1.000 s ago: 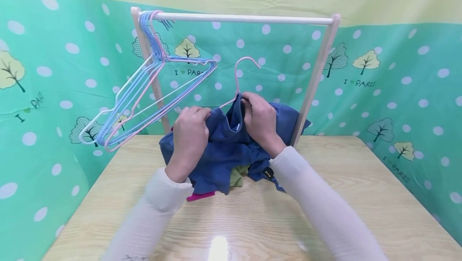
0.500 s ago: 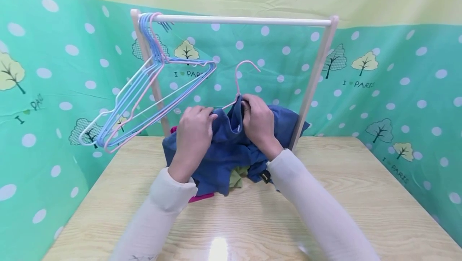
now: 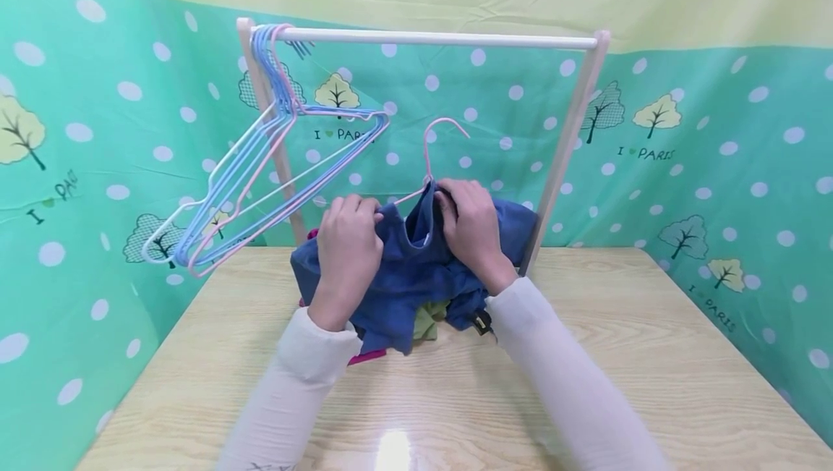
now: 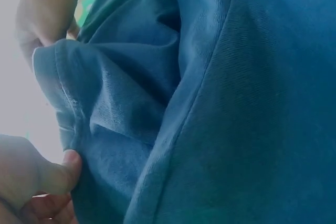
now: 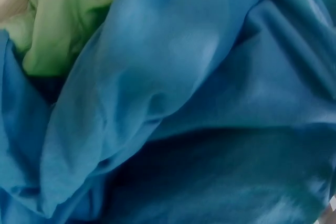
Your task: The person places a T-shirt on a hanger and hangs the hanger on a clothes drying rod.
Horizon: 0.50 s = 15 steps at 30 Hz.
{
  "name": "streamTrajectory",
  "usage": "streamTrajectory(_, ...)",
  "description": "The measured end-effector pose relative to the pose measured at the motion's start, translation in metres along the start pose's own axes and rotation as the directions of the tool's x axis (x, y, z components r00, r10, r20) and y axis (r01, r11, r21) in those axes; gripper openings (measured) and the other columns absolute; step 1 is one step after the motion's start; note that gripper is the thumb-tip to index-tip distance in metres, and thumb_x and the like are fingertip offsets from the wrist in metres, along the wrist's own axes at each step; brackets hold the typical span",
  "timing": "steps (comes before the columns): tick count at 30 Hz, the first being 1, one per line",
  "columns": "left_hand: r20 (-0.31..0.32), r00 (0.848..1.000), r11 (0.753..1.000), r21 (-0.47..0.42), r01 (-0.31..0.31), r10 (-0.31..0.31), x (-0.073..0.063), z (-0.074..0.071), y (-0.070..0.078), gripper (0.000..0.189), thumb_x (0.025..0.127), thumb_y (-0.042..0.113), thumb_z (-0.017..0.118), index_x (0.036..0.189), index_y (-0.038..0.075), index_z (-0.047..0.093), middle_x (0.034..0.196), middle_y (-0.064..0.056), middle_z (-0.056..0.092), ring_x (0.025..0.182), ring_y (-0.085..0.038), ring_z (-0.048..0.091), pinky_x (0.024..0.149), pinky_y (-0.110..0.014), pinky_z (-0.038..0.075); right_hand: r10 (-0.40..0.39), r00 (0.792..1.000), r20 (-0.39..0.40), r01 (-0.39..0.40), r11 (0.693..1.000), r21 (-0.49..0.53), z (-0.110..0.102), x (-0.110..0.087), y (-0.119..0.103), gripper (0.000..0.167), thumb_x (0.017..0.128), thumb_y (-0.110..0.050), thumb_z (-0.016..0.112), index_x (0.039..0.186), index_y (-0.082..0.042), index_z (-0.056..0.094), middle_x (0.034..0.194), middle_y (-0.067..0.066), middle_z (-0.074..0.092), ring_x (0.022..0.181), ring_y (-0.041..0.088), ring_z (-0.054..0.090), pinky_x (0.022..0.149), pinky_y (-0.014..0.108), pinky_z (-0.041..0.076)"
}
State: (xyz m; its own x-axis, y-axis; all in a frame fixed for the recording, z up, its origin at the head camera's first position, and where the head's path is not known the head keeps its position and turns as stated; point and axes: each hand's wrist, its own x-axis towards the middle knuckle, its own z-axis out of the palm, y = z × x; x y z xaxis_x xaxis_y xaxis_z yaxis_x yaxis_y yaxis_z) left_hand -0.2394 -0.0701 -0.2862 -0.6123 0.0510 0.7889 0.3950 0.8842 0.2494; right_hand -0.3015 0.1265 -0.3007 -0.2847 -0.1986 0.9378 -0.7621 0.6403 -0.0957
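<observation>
A blue shirt (image 3: pixel 416 272) is held up in front of the rack, its neckline facing me. My left hand (image 3: pixel 350 250) pinches the neckline's edge left of the opening; in the left wrist view the thumb (image 4: pixel 71 169) presses on the stitched border. On the other side, my right hand (image 3: pixel 471 228) grips the cloth by the neck of a pink hanger (image 3: pixel 426 149). The hanger's hook rises free above the collar, and most of its frame is hidden inside the shirt. Blue folds (image 5: pixel 157 77) fill the right wrist view, where that hand is out of sight.
A wooden rack with a white rail (image 3: pixel 423 37) stands behind. Several blue, pink and white hangers (image 3: pixel 280 105) hang at its left end. Green cloth (image 3: pixel 427 320) and magenta cloth (image 3: pixel 367 357) lie under the shirt on the wooden table (image 3: pixel 468 406).
The pink hanger and the shirt's neckline have dropped slightly, and the right hand has come down with them. Both hands keep hold of the cloth.
</observation>
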Motion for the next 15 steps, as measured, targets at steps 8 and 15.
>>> streamTrajectory(8,-0.040,0.999,1.000,-0.026,0.000,-0.001,0.000,0.003,-0.002,0.008,0.096,0.000,0.067,0.097,-0.004,0.074,0.095,-0.018,0.069,0.085,-0.037,0.059,0.079,-0.047,0.051,0.009,1.000,0.006,-0.009,0.999,-0.031,-0.006,-0.012,0.010,0.022,0.103,-0.013,0.063,0.119,-0.001,0.071,0.112,0.015,0.072,0.102,0.034,0.065,0.090,0.049,0.050)
streamTrajectory(15,-0.048,0.999,1.000,-0.022,-0.001,0.000,0.000,0.003,-0.003,0.007,0.095,0.002,0.069,0.097,-0.003,0.075,0.094,-0.017,0.069,0.084,-0.036,0.058,0.079,-0.048,0.051,0.080,0.996,0.040,-0.078,0.996,-0.050,-0.012,-0.024,0.016,0.025,0.103,-0.010,0.061,0.125,0.001,0.068,0.117,0.017,0.071,0.106,0.035,0.065,0.092,0.050,0.049)
